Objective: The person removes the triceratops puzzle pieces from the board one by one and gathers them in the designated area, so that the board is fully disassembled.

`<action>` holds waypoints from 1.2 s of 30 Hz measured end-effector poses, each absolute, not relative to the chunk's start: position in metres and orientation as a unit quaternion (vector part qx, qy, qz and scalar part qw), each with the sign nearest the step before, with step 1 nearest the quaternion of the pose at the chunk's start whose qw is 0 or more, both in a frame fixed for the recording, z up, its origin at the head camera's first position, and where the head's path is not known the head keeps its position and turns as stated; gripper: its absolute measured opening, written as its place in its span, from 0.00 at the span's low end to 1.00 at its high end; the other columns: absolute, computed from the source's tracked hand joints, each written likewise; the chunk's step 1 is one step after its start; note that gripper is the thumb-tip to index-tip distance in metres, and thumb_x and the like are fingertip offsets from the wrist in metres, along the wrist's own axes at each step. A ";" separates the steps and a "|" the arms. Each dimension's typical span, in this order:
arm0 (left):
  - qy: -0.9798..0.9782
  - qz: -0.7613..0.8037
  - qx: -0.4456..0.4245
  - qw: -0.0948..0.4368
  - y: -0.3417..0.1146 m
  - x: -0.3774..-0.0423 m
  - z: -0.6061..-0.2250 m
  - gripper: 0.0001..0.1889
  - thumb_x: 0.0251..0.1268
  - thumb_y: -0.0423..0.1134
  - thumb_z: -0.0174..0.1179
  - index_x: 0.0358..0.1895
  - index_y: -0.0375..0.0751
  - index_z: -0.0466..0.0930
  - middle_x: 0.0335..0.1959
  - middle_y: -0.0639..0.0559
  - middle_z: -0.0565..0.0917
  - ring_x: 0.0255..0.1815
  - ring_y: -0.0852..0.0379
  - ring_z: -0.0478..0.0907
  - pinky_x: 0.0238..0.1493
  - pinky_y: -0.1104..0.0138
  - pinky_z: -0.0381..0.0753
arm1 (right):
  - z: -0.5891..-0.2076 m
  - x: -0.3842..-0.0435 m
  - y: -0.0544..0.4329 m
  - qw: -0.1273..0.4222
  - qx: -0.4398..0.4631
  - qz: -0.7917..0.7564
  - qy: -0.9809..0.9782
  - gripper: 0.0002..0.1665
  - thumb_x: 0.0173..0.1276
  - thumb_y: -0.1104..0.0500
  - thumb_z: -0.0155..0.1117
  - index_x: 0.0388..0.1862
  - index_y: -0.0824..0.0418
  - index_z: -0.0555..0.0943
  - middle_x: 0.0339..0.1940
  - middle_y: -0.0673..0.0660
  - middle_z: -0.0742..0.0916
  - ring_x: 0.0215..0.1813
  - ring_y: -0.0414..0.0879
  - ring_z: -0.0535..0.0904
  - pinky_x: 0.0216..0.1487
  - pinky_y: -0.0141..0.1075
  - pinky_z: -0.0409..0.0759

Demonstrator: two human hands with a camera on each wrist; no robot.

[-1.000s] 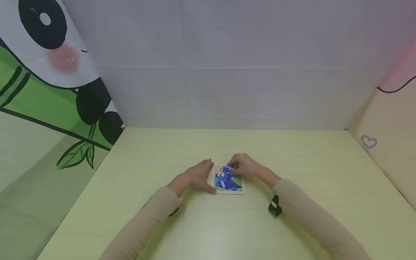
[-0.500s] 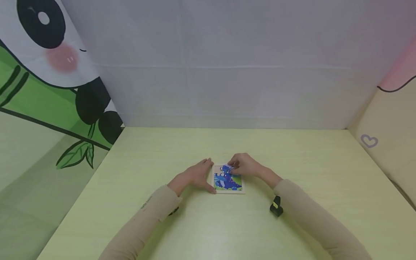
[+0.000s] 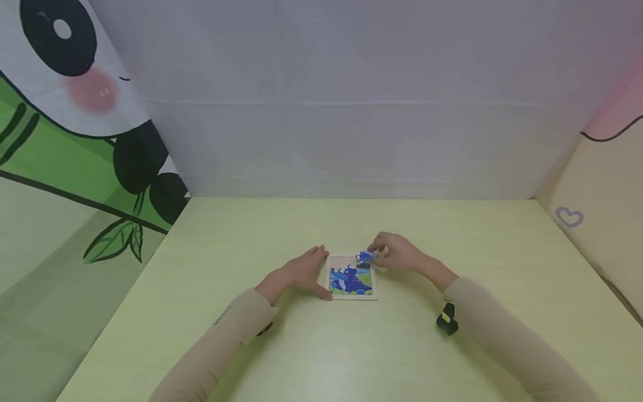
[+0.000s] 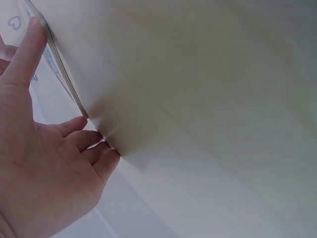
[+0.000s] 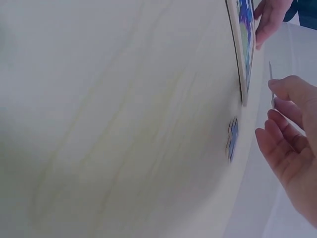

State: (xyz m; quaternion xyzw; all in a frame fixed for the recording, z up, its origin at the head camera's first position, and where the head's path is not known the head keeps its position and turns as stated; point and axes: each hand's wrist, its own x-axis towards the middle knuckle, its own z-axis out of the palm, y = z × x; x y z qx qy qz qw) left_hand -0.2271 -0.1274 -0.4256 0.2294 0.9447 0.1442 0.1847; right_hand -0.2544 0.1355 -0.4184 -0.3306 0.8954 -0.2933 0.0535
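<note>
A small square puzzle tray (image 3: pixel 374 290) with a light wooden rim lies on the table. A blue dinosaur picture fills its lower part; bare wood shows at the upper left. My left hand (image 3: pixel 303 272) rests at the tray's left side, thumb by the near corner and fingers by the far one. In the left wrist view, the thumb (image 4: pixel 30 49) touches the rim. Above the tray's far right corner, my right hand (image 3: pixel 399 251) pinches a blue puzzle piece (image 3: pixel 366 257). The right wrist view shows that piece (image 5: pixel 271 82) edge-on, between thumb and fingers.
Loose blue puzzle pieces (image 5: pixel 232 139) lie on the table beside the tray in the right wrist view; the right hand hides them in the head view. A pale wall (image 3: pixel 351 151) stands behind the table (image 3: pixel 321 346), with printed panels at both sides.
The right hand has lifted the blue puzzle piece from the upper part of the tray and moved it right, uncovering bare wood. The left hand keeps its place at the tray.
</note>
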 end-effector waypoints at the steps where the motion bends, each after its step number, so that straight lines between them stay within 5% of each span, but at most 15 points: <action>1: 0.945 0.143 0.230 0.185 -0.128 -0.227 -0.425 0.57 0.37 0.60 0.70 0.69 0.37 0.51 0.72 0.41 0.48 0.72 0.46 0.43 0.69 0.55 0.51 | -0.418 -0.254 0.140 0.049 -0.331 -0.292 0.896 0.15 0.55 0.63 0.65 0.43 0.65 0.82 0.38 0.54 0.82 0.42 0.49 0.77 0.41 0.38 0.79; 21: 0.943 0.115 0.248 0.189 -0.131 -0.225 -0.424 0.57 0.39 0.64 0.66 0.70 0.36 0.49 0.72 0.42 0.47 0.72 0.48 0.41 0.70 0.57 0.48 | -0.430 -0.256 0.217 0.062 -0.289 -0.303 0.906 0.15 0.57 0.67 0.64 0.44 0.72 0.79 0.37 0.60 0.82 0.41 0.53 0.77 0.39 0.40 0.79; 36: 0.939 0.109 0.257 0.198 -0.132 -0.227 -0.426 0.60 0.35 0.64 0.68 0.71 0.37 0.47 0.72 0.43 0.44 0.73 0.48 0.39 0.70 0.58 0.46 | -0.439 -0.257 0.226 0.074 -0.268 -0.320 0.906 0.15 0.55 0.69 0.64 0.43 0.73 0.80 0.36 0.59 0.81 0.39 0.50 0.75 0.38 0.35 0.77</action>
